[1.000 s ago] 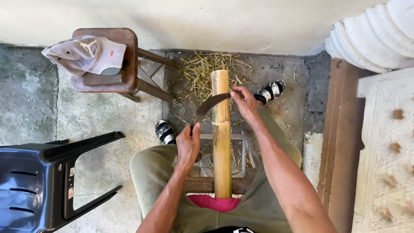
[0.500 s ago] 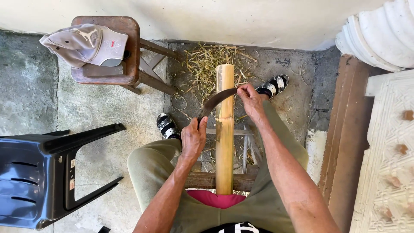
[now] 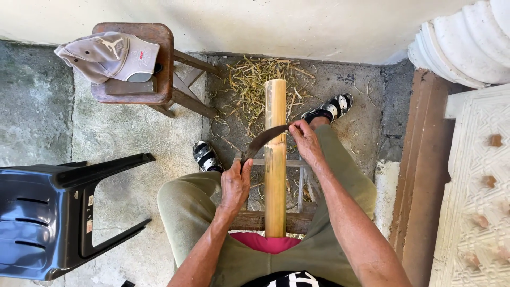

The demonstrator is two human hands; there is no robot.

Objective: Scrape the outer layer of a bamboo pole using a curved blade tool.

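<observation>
Smooth round bamboo pole (image 3: 275, 175) under curved dark blade (image 3: 264, 141), both hands' grip.

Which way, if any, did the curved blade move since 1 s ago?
Yes. The curved blade has slid toward the person along the bamboo pole, farther from the pole's far end and the sandal beside it.

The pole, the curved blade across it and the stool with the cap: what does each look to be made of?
The pole: likely bamboo, pale yellow and smooth, with a faint node ring and straw-like shavings beyond it. The curved blade, held by the left hand and right hand: dark, dull metal, probably steel, unpolished. The stool: wood, brown and worn, with visible grain. The cap: grey fabric.
</observation>
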